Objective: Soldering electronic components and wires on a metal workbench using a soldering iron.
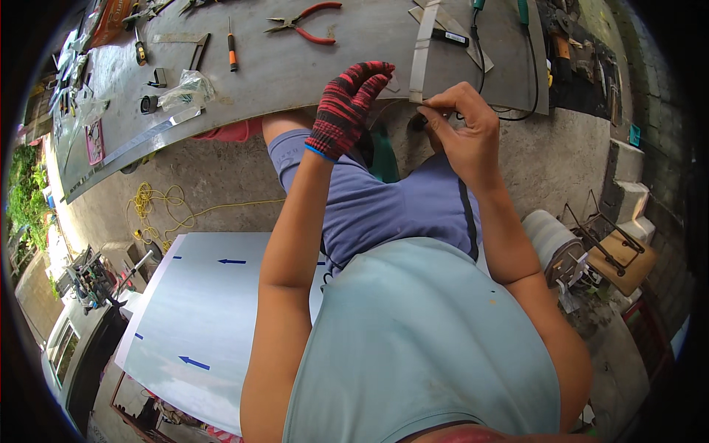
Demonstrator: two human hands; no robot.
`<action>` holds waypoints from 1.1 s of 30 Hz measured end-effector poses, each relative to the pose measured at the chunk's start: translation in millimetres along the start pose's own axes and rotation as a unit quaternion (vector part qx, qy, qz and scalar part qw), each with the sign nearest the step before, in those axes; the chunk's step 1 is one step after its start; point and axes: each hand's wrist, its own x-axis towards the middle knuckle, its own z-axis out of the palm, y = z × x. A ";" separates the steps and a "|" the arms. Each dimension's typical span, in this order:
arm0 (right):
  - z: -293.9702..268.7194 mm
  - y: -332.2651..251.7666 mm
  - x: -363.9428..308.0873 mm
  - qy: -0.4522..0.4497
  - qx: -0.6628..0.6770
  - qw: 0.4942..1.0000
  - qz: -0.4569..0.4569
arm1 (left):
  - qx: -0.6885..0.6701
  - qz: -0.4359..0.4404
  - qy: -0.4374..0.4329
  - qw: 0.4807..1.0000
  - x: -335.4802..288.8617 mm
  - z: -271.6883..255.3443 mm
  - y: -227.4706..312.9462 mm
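Observation:
My left hand [351, 107] wears a red-and-black striped knit glove. Its fingers are bent and pressed together over the table's near edge, and what they hold, if anything, is hidden. My bare right hand [467, 129] pinches thumb against forefinger beside the lower end of a flat pale metal strip [422, 55]. Whether those fingertips grip the strip or something smaller is too small to tell. A faint thin line, like a wire, curves between the two hands below the edge. The strip lies across the grey metal tabletop [277, 77] and overhangs slightly.
Red-handled pliers [304, 24], an orange-and-black screwdriver [232, 46], a small metal square [193, 48] and a clear plastic bag [188, 90] lie on the table. Green-handled corded tools [523, 13] are at right. Yellow cord [159, 203] and a white panel with blue arrows [214, 303] are below.

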 end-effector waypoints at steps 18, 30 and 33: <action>93.7 104.2 26.9 0.049 -0.098 0.994 0.019 | 0.624 0.120 0.231 0.737 18.4 -5.3 -73.3; 99.0 117.5 40.2 0.005 -0.103 0.995 -0.013 | 0.589 0.111 0.249 0.760 19.0 -6.8 -75.6; 97.2 118.1 41.3 -0.003 -0.094 0.996 -0.005 | 0.580 0.148 0.261 0.757 16.6 -7.7 -75.7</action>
